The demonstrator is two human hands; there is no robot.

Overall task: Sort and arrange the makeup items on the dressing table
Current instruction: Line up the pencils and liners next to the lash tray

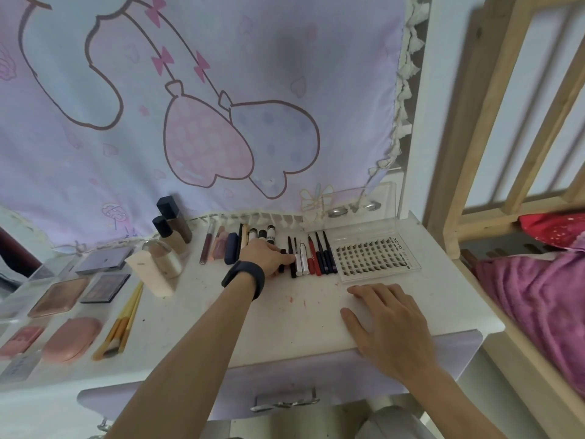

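On the white dressing table (285, 324), a row of pens and tubes (311, 258) lies side by side at the back middle. My left hand (267, 256), a dark band on its wrist, reaches to that row; its fingertips pinch a small black-and-silver tube (297, 263) at the row's left end. My right hand (387, 318) rests flat on the table near the front edge, fingers spread, holding nothing. Lip glosses and a navy tube (231, 248) lie left of my left hand. A clear false-lash tray (373, 255) sits to the right of the row.
Two foundation bottles (172, 229) and a domed jar (163, 258) stand at the back left. Palettes (104, 259), pink compacts (72, 339) and yellow brushes (122, 324) fill the left side. A printed cloth (190, 106) hangs behind. A wooden bed frame (512, 128) stands at the right.
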